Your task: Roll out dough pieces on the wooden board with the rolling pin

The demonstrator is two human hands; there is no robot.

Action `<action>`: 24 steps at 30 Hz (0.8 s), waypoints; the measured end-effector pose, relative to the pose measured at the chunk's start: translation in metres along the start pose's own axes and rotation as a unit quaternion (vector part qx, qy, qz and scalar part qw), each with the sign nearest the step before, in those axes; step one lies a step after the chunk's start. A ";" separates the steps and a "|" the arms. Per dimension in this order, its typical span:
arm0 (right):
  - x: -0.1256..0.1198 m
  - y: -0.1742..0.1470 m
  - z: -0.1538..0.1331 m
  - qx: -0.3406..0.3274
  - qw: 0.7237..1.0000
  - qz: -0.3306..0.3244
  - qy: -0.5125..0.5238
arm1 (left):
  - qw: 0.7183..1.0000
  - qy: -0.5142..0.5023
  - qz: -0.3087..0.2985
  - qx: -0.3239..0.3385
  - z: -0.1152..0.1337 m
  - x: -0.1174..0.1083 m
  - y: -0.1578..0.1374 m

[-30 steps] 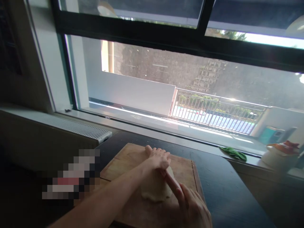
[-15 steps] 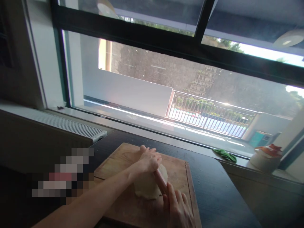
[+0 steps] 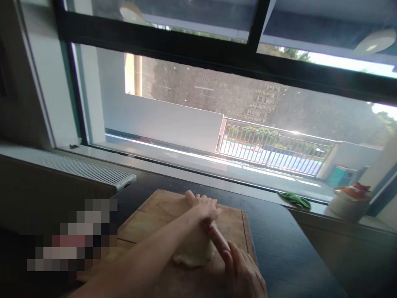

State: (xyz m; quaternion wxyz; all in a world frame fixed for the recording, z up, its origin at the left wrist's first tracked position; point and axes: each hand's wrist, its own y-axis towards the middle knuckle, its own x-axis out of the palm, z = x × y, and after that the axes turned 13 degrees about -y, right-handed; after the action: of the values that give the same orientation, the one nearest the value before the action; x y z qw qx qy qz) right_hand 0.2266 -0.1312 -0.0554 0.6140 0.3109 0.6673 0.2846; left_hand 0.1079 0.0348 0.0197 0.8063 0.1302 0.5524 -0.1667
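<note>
Rightward across the pale dough (image 3: 194, 253), both the left hand (image 3: 207, 208) and right hand (image 3: 245, 267) have shifted with the rolling pin (image 3: 219, 240) since half a second ago. One curls over its far part, the other grips its near end. Soft, uneven-edged dough lies on a grained wooden board (image 3: 145, 215), partly hidden by the left forearm (image 3: 155, 256). Beyond the dark worktop (image 3: 279, 244) lies a crumpled green cloth (image 3: 294, 200).

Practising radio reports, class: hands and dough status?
Left hand on rolling pin, right hand at near end. Dough on wooden board. Left forearm partly hides dough.
</note>
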 end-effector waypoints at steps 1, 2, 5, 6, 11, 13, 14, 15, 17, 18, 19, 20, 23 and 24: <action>0.000 0.000 0.004 0.009 1.000 -0.006 0.000 | 1.000 -0.002 -0.006 -0.010 0.006 0.003 0.008; 0.000 0.001 0.007 0.019 1.000 -0.011 -0.002 | 1.000 -0.004 -0.011 -0.017 0.011 0.005 0.015; -0.001 0.001 0.010 0.039 0.999 -0.026 -0.010 | 1.000 -0.010 -0.017 -0.016 0.020 0.008 0.027; -0.002 0.001 0.009 0.039 0.999 -0.028 -0.013 | 1.000 -0.013 -0.016 -0.012 0.021 0.009 0.028; -0.003 -0.005 0.002 -0.009 1.000 0.002 -0.024 | 1.000 -0.015 0.004 0.002 0.009 0.005 0.012; -0.001 -0.008 -0.003 -0.032 0.999 0.025 -0.023 | 0.999 -0.018 0.024 0.017 -0.001 0.002 0.000; 0.001 -0.011 -0.007 -0.040 0.998 0.037 -0.022 | 0.999 -0.020 0.036 0.029 -0.007 0.001 -0.008; 0.002 -0.013 -0.010 -0.046 0.998 0.047 -0.022 | 0.998 -0.020 0.047 0.041 -0.012 -0.001 -0.015; 0.005 -0.017 -0.018 -0.050 0.996 0.068 -0.021 | 0.996 -0.015 0.063 0.061 -0.024 -0.005 -0.030; 0.007 -0.019 -0.021 -0.051 0.995 0.078 -0.019 | 0.995 -0.009 0.068 0.069 -0.029 -0.006 -0.036; 0.008 -0.021 -0.024 -0.051 0.995 0.087 -0.015 | 0.994 -0.004 0.074 0.077 -0.033 -0.008 -0.041; 0.009 -0.023 -0.026 -0.051 0.994 0.095 -0.010 | 0.993 0.001 0.080 0.084 -0.036 -0.009 -0.045; 0.012 -0.025 -0.025 -0.041 0.995 0.091 0.005 | 0.993 0.016 0.085 0.083 -0.039 -0.008 -0.045; 0.013 -0.024 -0.022 -0.035 0.996 0.081 0.012 | 0.994 0.020 0.082 0.074 -0.038 -0.007 -0.042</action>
State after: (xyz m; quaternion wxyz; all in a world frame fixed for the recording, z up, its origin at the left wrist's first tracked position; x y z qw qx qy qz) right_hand 0.2022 -0.1373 -0.0803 0.5919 0.3386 0.6367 0.3600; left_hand 0.0563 0.0119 0.0118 0.7940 0.2380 0.5421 -0.1381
